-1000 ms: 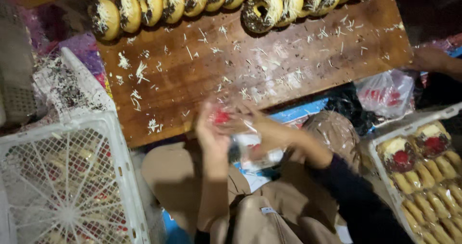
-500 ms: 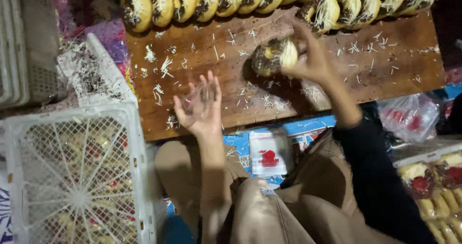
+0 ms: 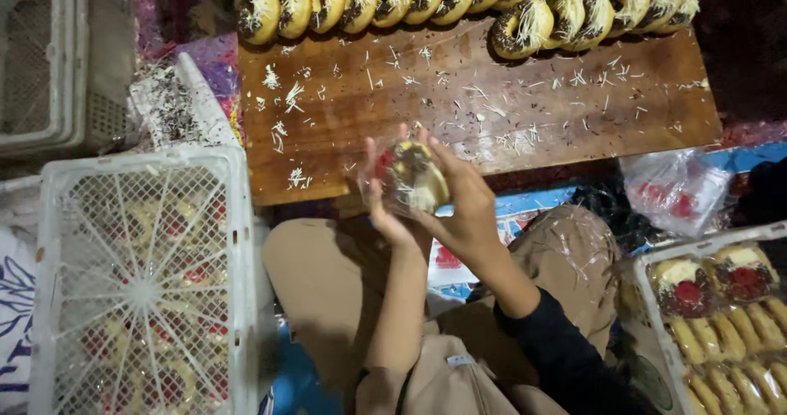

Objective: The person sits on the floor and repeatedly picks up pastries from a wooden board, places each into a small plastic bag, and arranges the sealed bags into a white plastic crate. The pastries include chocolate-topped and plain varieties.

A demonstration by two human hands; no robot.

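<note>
- Doughnut [image 3: 412,175], chocolate and pale shreds on top, sits in a clear plastic wrapper, held above the lap at the near edge of the wooden surface [image 3: 492,112].
- Right hand [image 3: 459,202] cups it from behind, fingers curled round; left hand [image 3: 384,206] fingers pinch the wrapper's side, steadying it.
- Row of doughnuts [image 3: 459,1] lines the far edge; white crate [image 3: 139,284] sits left.

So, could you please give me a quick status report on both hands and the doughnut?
Left hand and right hand both gripping one topped doughnut in clear wrap. Held above the wooden board edge. Nothing blocking the hands.
</note>
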